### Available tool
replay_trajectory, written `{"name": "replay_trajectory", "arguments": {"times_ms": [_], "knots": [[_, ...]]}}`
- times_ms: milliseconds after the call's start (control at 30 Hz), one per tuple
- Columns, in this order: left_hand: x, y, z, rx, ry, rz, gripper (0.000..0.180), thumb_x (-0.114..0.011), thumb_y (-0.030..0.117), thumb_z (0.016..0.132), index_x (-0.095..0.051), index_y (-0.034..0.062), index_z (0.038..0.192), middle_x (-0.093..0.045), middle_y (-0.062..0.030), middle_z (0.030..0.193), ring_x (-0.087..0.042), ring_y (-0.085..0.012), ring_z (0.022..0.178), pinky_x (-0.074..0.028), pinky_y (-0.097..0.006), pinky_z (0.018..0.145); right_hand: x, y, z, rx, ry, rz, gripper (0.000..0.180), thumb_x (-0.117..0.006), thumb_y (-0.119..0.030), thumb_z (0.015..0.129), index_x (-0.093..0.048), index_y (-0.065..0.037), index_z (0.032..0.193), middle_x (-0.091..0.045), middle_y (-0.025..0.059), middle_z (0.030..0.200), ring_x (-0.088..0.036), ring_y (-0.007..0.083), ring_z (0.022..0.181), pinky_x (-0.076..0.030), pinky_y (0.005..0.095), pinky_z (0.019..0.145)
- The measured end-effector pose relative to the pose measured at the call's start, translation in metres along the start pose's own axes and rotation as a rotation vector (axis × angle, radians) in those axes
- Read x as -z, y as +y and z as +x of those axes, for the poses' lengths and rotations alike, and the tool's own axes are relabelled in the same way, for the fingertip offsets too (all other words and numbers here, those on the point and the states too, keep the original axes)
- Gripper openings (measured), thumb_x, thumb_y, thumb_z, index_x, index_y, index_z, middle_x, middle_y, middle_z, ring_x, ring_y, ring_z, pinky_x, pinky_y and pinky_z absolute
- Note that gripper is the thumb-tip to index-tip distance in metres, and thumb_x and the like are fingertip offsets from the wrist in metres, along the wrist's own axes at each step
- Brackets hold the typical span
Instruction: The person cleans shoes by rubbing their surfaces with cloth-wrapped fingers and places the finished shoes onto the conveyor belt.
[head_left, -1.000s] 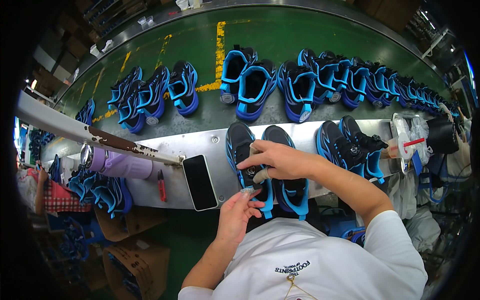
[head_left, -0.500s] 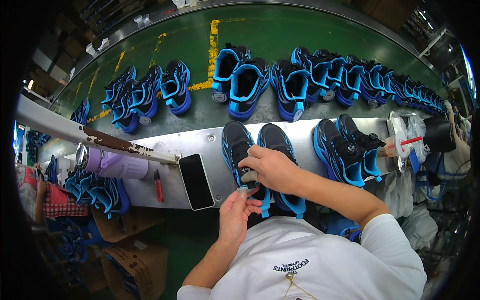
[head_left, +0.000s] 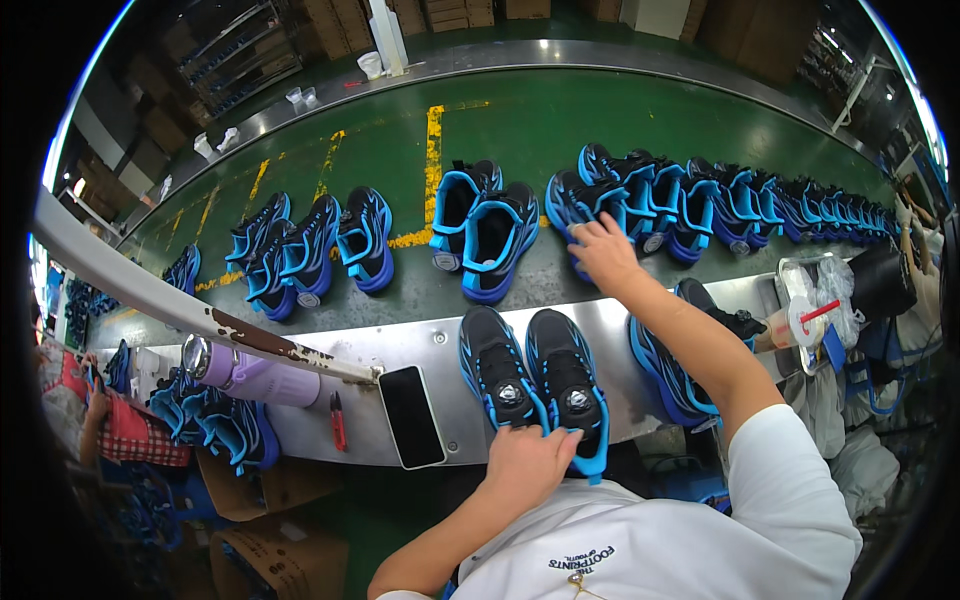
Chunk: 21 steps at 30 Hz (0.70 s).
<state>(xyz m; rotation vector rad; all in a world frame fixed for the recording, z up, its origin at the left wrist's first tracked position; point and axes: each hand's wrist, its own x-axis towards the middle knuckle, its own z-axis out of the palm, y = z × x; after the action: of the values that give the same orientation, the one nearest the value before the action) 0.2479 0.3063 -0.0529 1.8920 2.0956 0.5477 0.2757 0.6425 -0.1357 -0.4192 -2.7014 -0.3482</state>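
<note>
A pair of shoes (head_left: 560,350) stands upright, side by side, on the metal ledge (head_left: 430,350). Left hand (head_left: 533,462) grips the pair at the rear. Right hand (head_left: 606,252), spread open, is over a shoe (head_left: 572,198) on the green belt (head_left: 540,110); contact unconfirmed. Phone (head_left: 413,417) lies left of the pair.
</note>
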Motion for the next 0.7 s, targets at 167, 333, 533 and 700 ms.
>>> {"name": "replay_trajectory", "arguments": {"times_ms": [167, 333, 533, 700], "knots": [[0.018, -0.032, -0.008, 0.031, 0.001, 0.143, 0.018, -0.057, 0.026, 0.088, -0.068, 0.0123, 0.084, -0.055, -0.0087, 0.06, -0.055, -0.0269, 0.061, -0.037, -0.039, 0.068, 0.051, -0.019, 0.059, -0.45, -0.317, 0.296, 0.037, -0.064, -0.04, 0.082, -0.071, -0.014, 0.107, -0.067, 0.0138, 0.098, -0.064, 0.0318, 0.098, -0.048, 0.0447, 0.093], [-0.002, -0.027, -0.004, -0.072, 0.023, 0.124, 0.017, -0.065, 0.027, 0.075, -0.07, 0.0129, 0.082, -0.056, -0.0121, 0.068, -0.058, -0.029, 0.07, -0.037, -0.043, 0.076, 0.085, -0.118, 0.146, -0.388, -0.457, 0.589, 0.08, -0.056, -0.066, 0.082, -0.044, -0.013, 0.141, -0.068, 0.0206, 0.104, -0.065, 0.0352, 0.099, -0.051, 0.0457, 0.085], [0.013, -0.042, 0.009, -0.065, 0.039, 0.062, 0.017, -0.065, 0.027, 0.076, -0.068, 0.0105, 0.072, -0.057, -0.0098, 0.065, -0.058, -0.0273, 0.066, -0.041, -0.041, 0.073, -0.014, -0.1, 0.171, -0.504, -0.375, 0.84, 0.046, -0.072, -0.046, 0.078, -0.063, -0.008, 0.103, -0.068, 0.0199, 0.092, -0.068, 0.0334, 0.091, -0.054, 0.0447, 0.079], [0.067, -0.076, 0.057, -0.159, 0.082, 0.274, 0.016, -0.066, 0.024, 0.073, -0.062, 0.0114, 0.064, -0.058, -0.0089, 0.065, -0.059, -0.0265, 0.067, -0.044, -0.04, 0.071, 0.055, 0.005, 0.151, -0.595, -0.219, 1.559, 0.034, -0.073, -0.037, 0.085, -0.068, -0.007, 0.099, -0.065, 0.0007, 0.086, -0.061, 0.0112, 0.08, -0.053, 0.0293, 0.07]]}}
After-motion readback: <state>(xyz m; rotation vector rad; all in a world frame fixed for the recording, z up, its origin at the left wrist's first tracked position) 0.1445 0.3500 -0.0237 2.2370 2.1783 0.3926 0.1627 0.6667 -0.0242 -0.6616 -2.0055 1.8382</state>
